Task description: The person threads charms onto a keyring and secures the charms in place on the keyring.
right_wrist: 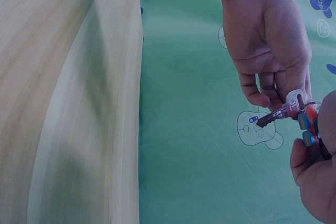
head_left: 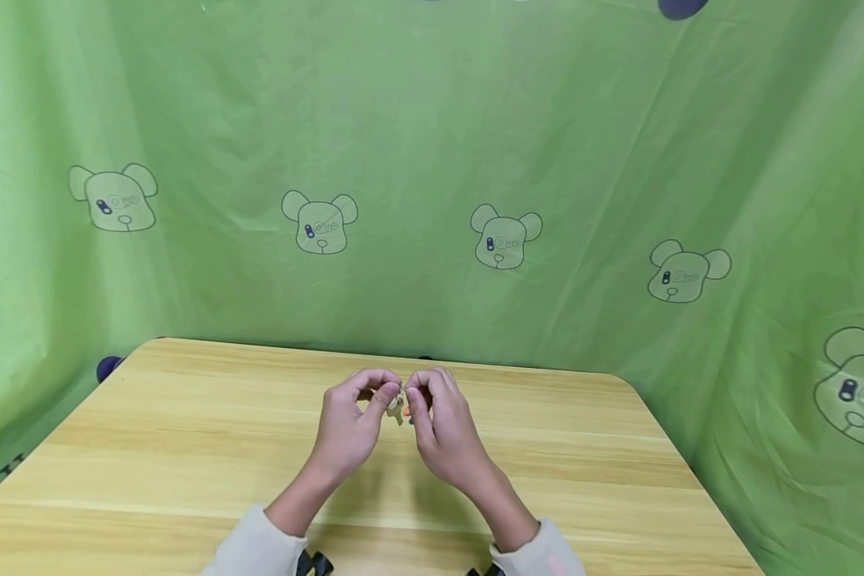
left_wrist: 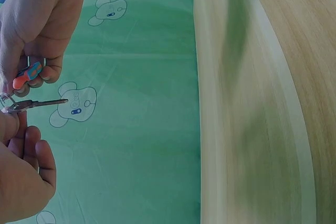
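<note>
Above the table, both hands meet over a small metal key (right_wrist: pixel 274 116) and a thin wire key ring (left_wrist: pixel 7 100). My left hand (head_left: pixel 347 420) pinches the key's head between thumb and forefinger, and the blade points down. My right hand (head_left: pixel 448 428) pinches the ring from the other side. Beside the right fingers hangs a small orange and blue trinket (left_wrist: pixel 28 75), partly hidden by that hand in the right wrist view. Whether the key is fully threaded on the ring cannot be made out.
A light wood-grain table (head_left: pixel 187 448) with rounded far corners lies under the hands. Green cloth (head_left: pixel 418 120) printed with bear heads hangs behind and on both sides. A dark purple round shape (head_left: pixel 108 368) shows at the table's left edge.
</note>
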{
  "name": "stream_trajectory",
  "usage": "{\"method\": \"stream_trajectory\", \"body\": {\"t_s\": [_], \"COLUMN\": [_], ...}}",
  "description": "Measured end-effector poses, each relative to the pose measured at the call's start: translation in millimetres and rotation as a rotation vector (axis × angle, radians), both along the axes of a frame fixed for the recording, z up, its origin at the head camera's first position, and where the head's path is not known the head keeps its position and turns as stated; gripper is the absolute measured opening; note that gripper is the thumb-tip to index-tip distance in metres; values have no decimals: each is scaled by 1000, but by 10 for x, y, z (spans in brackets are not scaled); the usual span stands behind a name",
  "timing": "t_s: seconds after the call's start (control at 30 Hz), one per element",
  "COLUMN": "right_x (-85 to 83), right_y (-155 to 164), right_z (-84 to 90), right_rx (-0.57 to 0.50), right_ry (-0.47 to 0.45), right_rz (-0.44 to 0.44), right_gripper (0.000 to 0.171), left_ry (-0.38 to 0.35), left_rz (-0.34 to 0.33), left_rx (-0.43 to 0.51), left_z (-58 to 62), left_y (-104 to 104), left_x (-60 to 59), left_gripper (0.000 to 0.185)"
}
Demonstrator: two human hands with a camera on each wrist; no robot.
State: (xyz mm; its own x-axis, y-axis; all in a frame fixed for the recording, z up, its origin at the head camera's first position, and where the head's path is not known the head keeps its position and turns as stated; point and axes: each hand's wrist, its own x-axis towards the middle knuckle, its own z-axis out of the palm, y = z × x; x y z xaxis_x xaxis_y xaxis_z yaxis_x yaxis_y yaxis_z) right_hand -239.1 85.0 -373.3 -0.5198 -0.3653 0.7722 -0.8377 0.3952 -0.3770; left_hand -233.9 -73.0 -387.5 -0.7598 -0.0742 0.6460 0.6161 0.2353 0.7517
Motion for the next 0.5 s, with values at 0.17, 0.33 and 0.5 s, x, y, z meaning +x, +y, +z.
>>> {"method": "stream_trajectory", "body": {"t_s": [0.17,0.33,0.5], "right_x": [4,-2,1], "right_y": [3,7,9], "right_z": [2,-2,7], "right_rx": [5,14,22], "right_ry": [0,2,14], "right_rz": [2,2,-6], "right_gripper": [4,4,4], "left_ry": [-4,-12,-12], "left_rz": [6,4,2], "left_rx": [1,-6,-5], "left_z": [-2,-2,-1], "left_y": [-5,-9,-19], "left_x": [-5,-9,-11], "left_gripper": [12,14,13]}}
